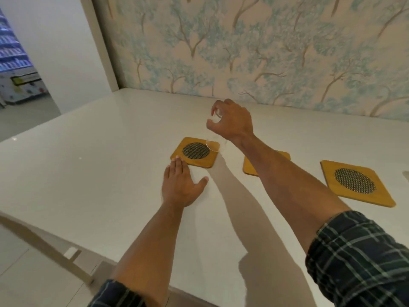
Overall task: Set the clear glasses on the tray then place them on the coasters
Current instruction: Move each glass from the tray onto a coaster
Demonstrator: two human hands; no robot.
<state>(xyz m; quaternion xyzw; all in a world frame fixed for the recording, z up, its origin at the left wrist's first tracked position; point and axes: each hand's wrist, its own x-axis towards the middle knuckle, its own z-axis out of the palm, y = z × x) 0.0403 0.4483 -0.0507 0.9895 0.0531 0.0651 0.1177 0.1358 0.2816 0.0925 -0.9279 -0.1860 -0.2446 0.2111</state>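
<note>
Nearest, two plaid sleeves, dark with pale lines, pushed up on bare forearms over white table (88, 173)

Left hand (180, 185) flat and spread, palm down on tabletop, fingertips touching near edge of left coaster (195, 151), thumb out to the side, gripping nothing

Right hand (232, 122) raised above table, fingers curled round upper part of clear glass (213, 138), held from above and tilted

Glass nearly invisible: colourless, thin-walled, readable mainly by pale rim-like oval of its base, hanging over right corner of left coaster; cannot tell whether touching or just above

Left coaster square, yellow-brown wood, rounded corners, dark round mesh in the middle

Middle coaster (250, 167) same wood, mostly hidden under right forearm

Right coaster (356, 182) same make, bare, well apart from the glass

Behind, wallpaper (265, 45) with pale blue trees along far edge of table
</note>
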